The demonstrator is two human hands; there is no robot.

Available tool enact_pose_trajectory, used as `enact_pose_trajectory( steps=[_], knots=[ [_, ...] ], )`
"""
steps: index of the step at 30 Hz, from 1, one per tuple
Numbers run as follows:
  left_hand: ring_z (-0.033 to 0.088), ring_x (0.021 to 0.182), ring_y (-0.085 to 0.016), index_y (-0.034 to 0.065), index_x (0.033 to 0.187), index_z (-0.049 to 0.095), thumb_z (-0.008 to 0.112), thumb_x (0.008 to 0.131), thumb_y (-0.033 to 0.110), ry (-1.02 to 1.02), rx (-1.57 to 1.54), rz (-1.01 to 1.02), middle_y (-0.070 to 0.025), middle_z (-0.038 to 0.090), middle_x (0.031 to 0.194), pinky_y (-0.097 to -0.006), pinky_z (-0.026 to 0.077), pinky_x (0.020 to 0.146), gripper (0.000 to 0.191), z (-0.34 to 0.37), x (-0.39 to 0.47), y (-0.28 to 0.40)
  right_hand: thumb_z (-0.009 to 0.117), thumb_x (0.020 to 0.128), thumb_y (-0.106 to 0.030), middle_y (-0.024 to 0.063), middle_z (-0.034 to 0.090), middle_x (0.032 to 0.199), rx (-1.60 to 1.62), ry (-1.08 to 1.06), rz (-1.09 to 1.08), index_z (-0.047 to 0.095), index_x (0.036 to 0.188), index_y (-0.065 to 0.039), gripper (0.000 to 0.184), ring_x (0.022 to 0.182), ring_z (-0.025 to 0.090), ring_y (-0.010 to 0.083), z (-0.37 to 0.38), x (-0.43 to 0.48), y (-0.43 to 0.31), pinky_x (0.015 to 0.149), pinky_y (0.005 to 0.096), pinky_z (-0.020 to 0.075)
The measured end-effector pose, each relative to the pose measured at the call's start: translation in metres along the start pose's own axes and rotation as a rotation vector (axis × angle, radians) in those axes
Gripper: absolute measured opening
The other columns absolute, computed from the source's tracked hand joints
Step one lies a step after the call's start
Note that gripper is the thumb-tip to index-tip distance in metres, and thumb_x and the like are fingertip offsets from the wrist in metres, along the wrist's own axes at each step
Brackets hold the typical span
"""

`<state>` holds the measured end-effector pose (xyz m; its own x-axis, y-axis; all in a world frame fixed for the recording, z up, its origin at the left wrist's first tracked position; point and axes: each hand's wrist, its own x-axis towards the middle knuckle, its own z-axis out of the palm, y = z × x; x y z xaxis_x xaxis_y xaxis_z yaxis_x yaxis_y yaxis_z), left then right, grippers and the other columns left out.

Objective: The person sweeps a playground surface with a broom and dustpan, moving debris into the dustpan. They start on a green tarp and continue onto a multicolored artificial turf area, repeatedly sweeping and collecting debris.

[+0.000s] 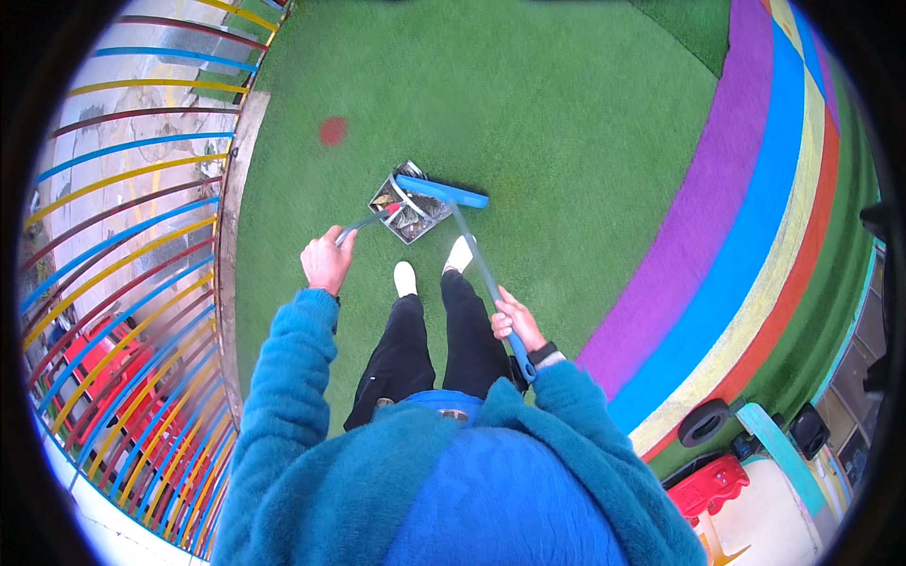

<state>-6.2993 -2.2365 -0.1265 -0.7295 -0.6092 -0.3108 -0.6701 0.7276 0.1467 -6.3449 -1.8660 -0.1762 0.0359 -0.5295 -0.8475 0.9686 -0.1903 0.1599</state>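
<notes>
My left hand (328, 260) grips the grey handle (359, 225) of a long-handled dustpan, which has a red fitting at its lower end. The dustpan (425, 230) lies before my feet with dry leaves and debris inside. In my right hand (517, 320) is the grey-blue pole (480, 258) of a broom. Its wide blue head (444, 191) slants across the dustpan's far right side, and its bristles are mostly hidden. Whether the head touches the pan, I cannot tell.
Green artificial turf (538, 99) spreads around my white shoes (405, 279). A multicoloured bar fence (141, 163) with a low concrete curb (230, 283) runs along the left. Curved painted stripes (722, 233) cross the right. A tyre (703, 422) and a red plastic object (708, 487) are at lower right.
</notes>
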Motion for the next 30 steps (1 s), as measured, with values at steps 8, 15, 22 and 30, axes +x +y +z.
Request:
enact_pose_trajectory(
  steps=[8, 15, 22, 30],
  knots=[
    [0.063, 0.066, -0.032, 0.0192, 0.097, 0.065, 0.061, 0.081, 0.035, 0.122, -0.116, 0.046, -0.0138, 0.065, 0.072, -0.0410, 0.049, 0.060, 0.024, -0.021, 0.031, -0.002, 0.046, 0.090, -0.011, -0.0019, 0.038, 0.063, -0.185, 0.118, -0.273, 0.013, 0.142, -0.027, 0.064, 0.047, 0.034, 0.0051, 0.021, -0.014, -0.049, 0.040, 0.0192, 0.0310],
    [0.063, 0.066, -0.032, 0.0205, 0.100, 0.064, 0.060, 0.081, 0.034, 0.038, -0.144, 0.128, -0.0136, 0.064, 0.071, -0.0412, 0.049, 0.060, 0.024, -0.016, 0.083, 0.021, 0.042, 0.093, -0.015, -0.0029, 0.035, 0.061, -0.138, 0.274, -0.554, 0.008, 0.142, -0.031, 0.062, 0.046, 0.033, 0.0044, 0.013, 0.010, -0.136, 0.040, 0.0191, 0.0327],
    [0.063, 0.062, -0.032, 0.0207, 0.098, 0.064, 0.060, 0.081, 0.035, 0.048, -0.090, 0.188, -0.0131, 0.063, 0.067, -0.0407, 0.049, 0.056, 0.022, -0.010, 0.131, 0.042, 0.040, 0.093, -0.014, -0.0001, 0.038, 0.057, -0.209, 0.462, -0.264, 0.010, 0.142, -0.030, 0.060, 0.043, 0.036, 0.0091, 0.036, 0.063, -0.124, 0.036, 0.0238, 0.0337],
    [0.063, 0.068, -0.031, 0.0207, 0.101, 0.064, 0.059, 0.081, 0.036, -0.065, -0.082, 0.124, -0.0125, 0.065, 0.076, -0.0396, 0.050, 0.060, 0.026, -0.023, 0.177, 0.025, 0.043, 0.092, -0.012, -0.0027, 0.035, 0.061, -0.083, 0.159, -0.178, 0.015, 0.142, -0.027, 0.060, 0.047, 0.033, 0.0049, 0.069, 0.010, -0.091, 0.039, 0.0187, 0.0299]
  ],
)
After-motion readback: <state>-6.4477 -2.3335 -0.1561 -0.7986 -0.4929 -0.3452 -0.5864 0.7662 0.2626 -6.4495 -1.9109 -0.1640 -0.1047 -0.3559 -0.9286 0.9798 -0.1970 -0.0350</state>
